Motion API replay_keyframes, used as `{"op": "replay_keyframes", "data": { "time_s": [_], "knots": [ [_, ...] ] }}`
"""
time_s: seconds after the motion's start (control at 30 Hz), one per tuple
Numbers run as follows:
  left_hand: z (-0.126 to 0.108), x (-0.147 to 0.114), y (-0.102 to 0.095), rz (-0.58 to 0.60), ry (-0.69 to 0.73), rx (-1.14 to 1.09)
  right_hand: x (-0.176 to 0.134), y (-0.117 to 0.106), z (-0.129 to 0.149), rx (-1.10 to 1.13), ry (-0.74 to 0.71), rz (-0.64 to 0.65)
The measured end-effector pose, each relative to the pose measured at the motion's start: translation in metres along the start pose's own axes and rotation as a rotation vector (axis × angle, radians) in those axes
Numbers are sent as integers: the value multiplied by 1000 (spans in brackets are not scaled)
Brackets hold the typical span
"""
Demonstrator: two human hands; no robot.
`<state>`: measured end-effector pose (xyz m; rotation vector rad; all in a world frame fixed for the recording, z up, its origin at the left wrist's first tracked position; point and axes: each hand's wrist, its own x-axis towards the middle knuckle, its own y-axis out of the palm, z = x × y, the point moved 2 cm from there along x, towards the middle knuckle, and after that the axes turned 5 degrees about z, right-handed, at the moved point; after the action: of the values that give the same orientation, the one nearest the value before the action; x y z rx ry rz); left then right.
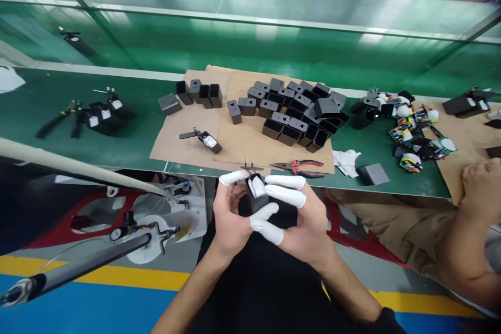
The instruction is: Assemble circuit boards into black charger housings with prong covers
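Between my hands, at the front edge of the bench, is a black power adapter housing with a white part showing in its open top. Two metal plug prongs stick up from its lid piece, which hangs on by wires. My left hand, with white finger cots, grips the housing from the left. From the right, my right hand holds it too, white cots on its fingers. Red-handled long-nose pliers lie just beyond. Another part-assembled adapter rests on the cardboard to the left.
Many black housings crowd the cardboard sheet. Circuit boards are piled at the right, near a co-worker's hand. Filled adapters and black-handled pliers lie left. A metal arm stands at lower left.
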<state>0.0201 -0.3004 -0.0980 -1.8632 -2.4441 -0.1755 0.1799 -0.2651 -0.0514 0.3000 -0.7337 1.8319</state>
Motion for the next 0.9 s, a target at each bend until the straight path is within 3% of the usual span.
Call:
{"op": "replay_keyframes", "data": {
  "time_s": [0.17, 0.27, 0.37, 0.53, 0.7, 0.9],
  "knots": [
    [18, 16, 1, -83, 119, 261, 3, 17, -15, -58, 66, -38],
    [28, 33, 0, -163, 199, 452, 9, 26, -46, 247, 344, -121],
    [28, 46, -3, -165, 172, 527, 12, 35, -75, 562, 594, -215],
    [23, 46, -16, 7, 130, 275, 12, 44, -98, 854, 744, -437],
    [30, 37, -32, -60, 148, 48, 15, 47, -94, 1077, 851, -613],
    [41, 28, -40, -87, 128, 17, 14, 55, -84, 1170, 905, -673]
  ]
}}
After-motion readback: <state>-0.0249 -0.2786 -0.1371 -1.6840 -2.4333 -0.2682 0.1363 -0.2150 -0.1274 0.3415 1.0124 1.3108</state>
